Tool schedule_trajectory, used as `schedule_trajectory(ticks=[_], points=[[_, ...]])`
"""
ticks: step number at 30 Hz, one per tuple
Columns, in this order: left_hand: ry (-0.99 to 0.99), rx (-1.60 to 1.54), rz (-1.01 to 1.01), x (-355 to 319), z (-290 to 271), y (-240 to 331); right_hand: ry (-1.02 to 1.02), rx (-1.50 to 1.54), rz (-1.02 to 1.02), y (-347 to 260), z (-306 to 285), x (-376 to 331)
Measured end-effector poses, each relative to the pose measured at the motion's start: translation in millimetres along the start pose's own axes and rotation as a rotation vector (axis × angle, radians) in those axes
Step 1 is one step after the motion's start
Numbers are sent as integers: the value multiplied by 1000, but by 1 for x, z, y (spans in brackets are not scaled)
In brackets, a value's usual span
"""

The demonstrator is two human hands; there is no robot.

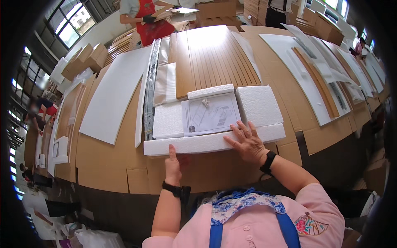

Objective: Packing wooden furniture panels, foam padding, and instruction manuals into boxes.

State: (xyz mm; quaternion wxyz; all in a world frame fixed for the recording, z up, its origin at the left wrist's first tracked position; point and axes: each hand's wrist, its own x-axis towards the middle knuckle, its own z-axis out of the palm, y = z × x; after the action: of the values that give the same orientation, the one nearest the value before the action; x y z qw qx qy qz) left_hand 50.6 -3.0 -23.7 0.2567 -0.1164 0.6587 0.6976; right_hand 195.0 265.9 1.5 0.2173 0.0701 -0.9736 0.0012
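A long white foam strip (194, 145) lies across the near end of a stack of packed panels. My right hand (247, 142) rests on it, fingers spread, their tips reaching the sheet and a thick white foam block (258, 105). At the strip's left part, my left hand (173, 167) touches its near face with the thumb raised; its other fingers stretch out low, partly hidden. Behind the strip sits a printed instruction sheet (211, 115) bearing a small clear bag (205, 102). A second foam block (168, 120) is left of the sheet, and a thin foam piece (211, 91) behind it.
Beyond lies a grooved wood-coloured panel (215, 58), with wrapped metal rails (151, 91) along its left. White boards (115, 95) flank the stack on the cardboard-covered table (103, 165). Across the table stands a person in a red apron (151, 25); other people work at the left.
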Motion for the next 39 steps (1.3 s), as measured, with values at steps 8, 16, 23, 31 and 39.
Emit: schedule_trajectory(ticks=[8,16,23,31,39], points=[[-46,550,445,37,-56,120,-173,-35,169,2,-7,9],[-123,1051,395,211,-130,104,-251,-129,144,1,3,15],[-40,1702,127,199,-112,111,-235,-39,183,-3,-5,17],[207,1492,28,187,-148,113,-225,-61,181,3,-6,17],[161,868,277,213,-224,93,-276,12,168,0,-6,15]])
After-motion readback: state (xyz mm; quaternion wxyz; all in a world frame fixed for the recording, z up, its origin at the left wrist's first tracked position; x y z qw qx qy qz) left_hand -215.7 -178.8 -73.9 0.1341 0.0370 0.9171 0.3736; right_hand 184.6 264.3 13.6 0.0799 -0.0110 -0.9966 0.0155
